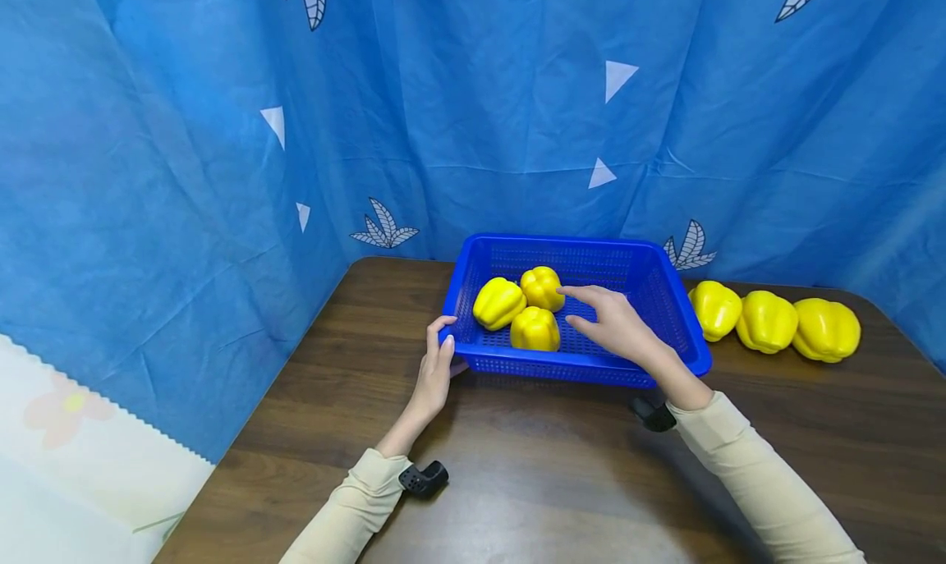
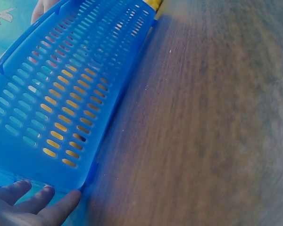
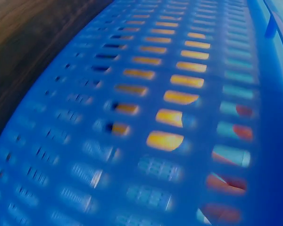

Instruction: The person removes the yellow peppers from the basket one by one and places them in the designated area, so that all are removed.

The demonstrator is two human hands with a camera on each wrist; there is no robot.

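Observation:
A blue plastic basket (image 1: 576, 371) with slotted walls stands at the back of the table. Three yellow bell peppers lie inside its left half: a left one (image 1: 499, 304), a back one (image 1: 542, 288) and a front one (image 1: 535, 329). My left hand (image 1: 434, 375) grips the basket's front left corner; its fingertips (image 2: 47, 190) show against the end wall in the left wrist view. Over the basket's middle, my right hand (image 1: 613, 322) has thumb and index finger spread apart, the index fingertip right at the back pepper's edge. Slotted basket wall (image 3: 132, 113) fills the right wrist view.
Right of the basket, three more yellow bell peppers stand in a row: one (image 1: 715, 310) close to the basket, one (image 1: 767, 322) in the middle and one (image 1: 826, 330) farthest right. A blue curtain (image 1: 502, 121) hangs behind the wooden table (image 1: 532, 474).

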